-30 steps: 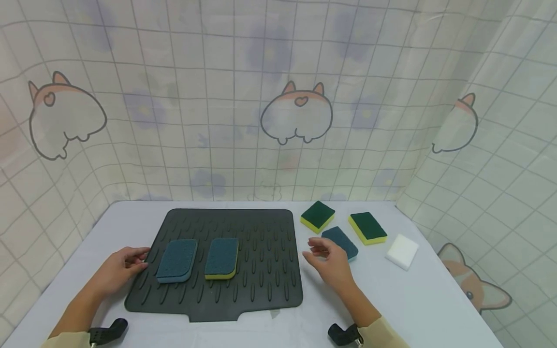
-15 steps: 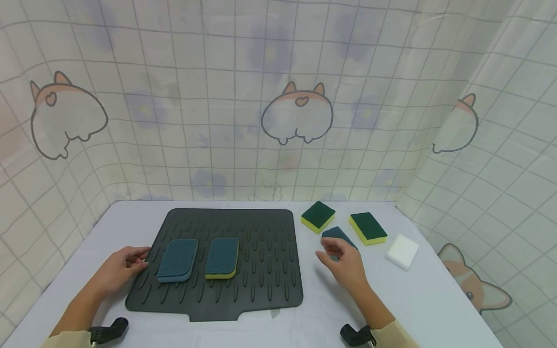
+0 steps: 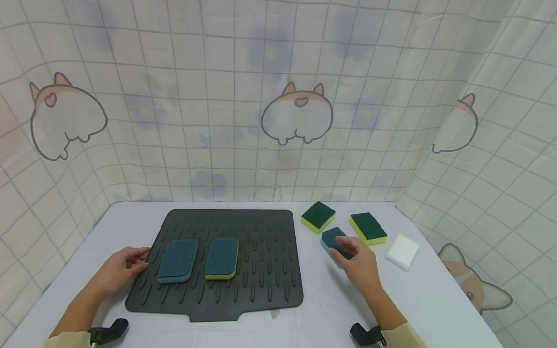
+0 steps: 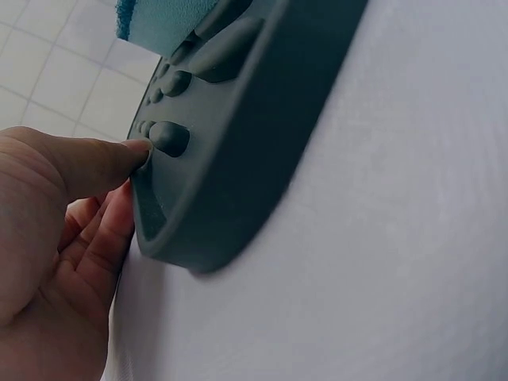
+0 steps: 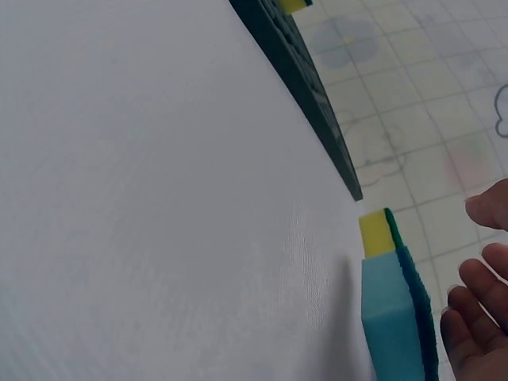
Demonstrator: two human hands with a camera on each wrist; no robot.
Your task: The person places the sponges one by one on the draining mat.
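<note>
On the table lies a dark ridged drying mat (image 3: 261, 295) with two scouring sponges on it: a blue sponge (image 3: 177, 261) and a yellow-based one with a blue-grey top (image 3: 222, 258). My left hand (image 3: 115, 273) pinches the mat's left rim; in the left wrist view its thumb (image 4: 119, 163) lies over the raised edge, the fingers outside it. Right of the mat, my right hand (image 3: 361, 266) hovers over another blue sponge (image 3: 332, 237) and covers part of it. In the right wrist view, thumb and fingertips stand apart beside that sponge's dark top (image 5: 421, 317), holding nothing.
Two green-and-yellow sponges lie behind the right hand, one nearer the mat (image 3: 318, 216) and one farther right (image 3: 368, 228). A white sponge block (image 3: 402, 252) sits close to the table's right edge. A patterned curtain (image 3: 235, 121) hangs behind the table.
My right hand has moved to the right, from beside the mat to over the blue sponge, uncovering that sponge's left end. My left hand keeps its place on the mat's rim.
</note>
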